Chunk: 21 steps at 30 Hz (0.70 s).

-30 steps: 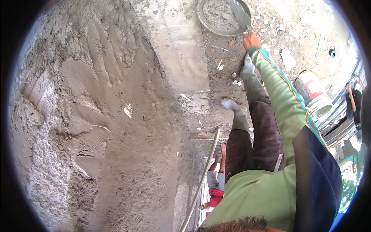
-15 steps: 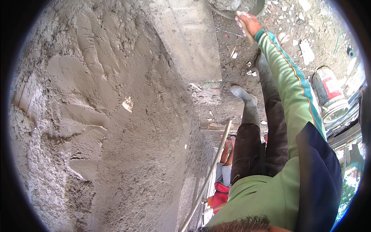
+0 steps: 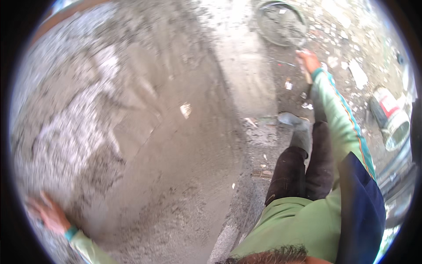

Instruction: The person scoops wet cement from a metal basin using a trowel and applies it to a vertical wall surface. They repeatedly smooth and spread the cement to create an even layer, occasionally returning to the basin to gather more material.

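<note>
My right hand (image 3: pixel 310 61) is closed around a wooden-handled tool (image 3: pixel 306 75), whose working end is too blurred to make out. Just beyond that hand lies a round dark tub (image 3: pixel 262 31) holding grey wet mortar (image 3: pixel 281 24). At the lower left my left hand (image 3: pixel 49 214) is spread against the rough wall, empty as far as I can see. Grey plaster (image 3: pixel 176 145), partly smoothed, covers much of the wall (image 3: pixel 83 119). A small pale patch (image 3: pixel 186 111) shows in the plaster.
A pale board (image 3: pixel 252 83) lies on the ground along the wall's foot. Rubble and white fragments (image 3: pixel 358 75) litter the dirt on the right, where a white and red bucket (image 3: pixel 387 116) lies on its side. My grey boots (image 3: pixel 301 136) stand beside the board.
The view has swung, bringing more of the wall's upper left and the whole tub into sight. My left hand has come into view. My right hand with the tool has drawn back from the tub.
</note>
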### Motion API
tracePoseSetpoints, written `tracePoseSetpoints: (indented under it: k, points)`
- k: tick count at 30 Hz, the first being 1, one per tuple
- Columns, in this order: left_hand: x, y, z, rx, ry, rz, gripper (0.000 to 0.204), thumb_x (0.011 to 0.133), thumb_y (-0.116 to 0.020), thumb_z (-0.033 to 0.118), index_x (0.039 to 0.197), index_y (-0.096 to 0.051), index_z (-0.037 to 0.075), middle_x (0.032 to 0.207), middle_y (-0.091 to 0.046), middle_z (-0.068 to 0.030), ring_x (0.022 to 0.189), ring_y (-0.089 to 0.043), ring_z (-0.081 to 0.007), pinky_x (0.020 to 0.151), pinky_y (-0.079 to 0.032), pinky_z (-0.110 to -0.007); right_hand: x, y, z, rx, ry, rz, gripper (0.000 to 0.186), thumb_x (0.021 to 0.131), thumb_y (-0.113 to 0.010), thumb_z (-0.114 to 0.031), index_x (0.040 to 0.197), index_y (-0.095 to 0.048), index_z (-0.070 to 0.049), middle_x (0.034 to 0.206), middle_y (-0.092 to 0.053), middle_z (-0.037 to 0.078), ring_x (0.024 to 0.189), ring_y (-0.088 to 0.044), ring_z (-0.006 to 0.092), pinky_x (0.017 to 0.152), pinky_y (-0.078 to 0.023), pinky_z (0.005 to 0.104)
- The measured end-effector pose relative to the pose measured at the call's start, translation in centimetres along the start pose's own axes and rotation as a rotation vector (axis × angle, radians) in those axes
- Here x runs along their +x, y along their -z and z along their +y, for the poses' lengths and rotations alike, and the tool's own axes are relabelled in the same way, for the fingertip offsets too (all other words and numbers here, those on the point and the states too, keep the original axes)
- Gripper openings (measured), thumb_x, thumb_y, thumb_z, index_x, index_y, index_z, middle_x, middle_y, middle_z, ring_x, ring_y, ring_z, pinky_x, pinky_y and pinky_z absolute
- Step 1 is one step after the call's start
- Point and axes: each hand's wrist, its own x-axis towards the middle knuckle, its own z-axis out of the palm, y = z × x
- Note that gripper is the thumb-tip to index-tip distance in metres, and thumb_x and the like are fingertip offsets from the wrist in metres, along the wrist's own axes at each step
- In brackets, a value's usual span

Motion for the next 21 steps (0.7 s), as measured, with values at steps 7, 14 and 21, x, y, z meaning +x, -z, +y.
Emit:
tracePoseSetpoints:
  k: [7,14,21]
  points:
    - [-0.8,0.7,1.2,0.007,0.016,0.098,0.078,0.102,-0.033,0.066,0.163,-0.019,0.021,0.166,-0.021,-0.0184,0.154,-0.020,-0.0382,0.120,-0.021,-0.061,-22.8,-9.5,-9.7,0.614,0.475,0.133,0.032,0.094,-0.057,-0.017,0.122,-0.061,-0.004,0.085,-0.061,0.003,0.063,-0.057,0.0119,0.051,-0.047,0.0267]
    - [0.7,5.4,3.0,0.266,0.163,-0.326,0.075,0.102,-0.040,0.060,0.162,-0.023,0.019,0.165,-0.024,-0.0198,0.153,-0.022,-0.0375,0.120,-0.022,-0.060,-31.4,-31.4,-15.2,0.625,0.848,0.483,0.041,0.086,-0.070,-0.005,0.124,-0.055,0.000,0.094,-0.067,0.013,0.077,-0.065,0.0271,0.068,-0.054,0.0392]
    - [0.3,4.7,2.7,0.245,0.163,-0.281,0.075,0.102,-0.043,0.060,0.161,-0.026,0.017,0.164,-0.026,-0.0204,0.152,-0.024,-0.0389,0.120,-0.022,-0.060,-42.1,-39.5,-8.3,0.107,0.818,-0.432,0.045,0.092,-0.070,-0.024,0.128,-0.054,-0.003,0.112,-0.070,0.023,0.093,-0.072,0.0375,0.078,-0.056,0.0471]
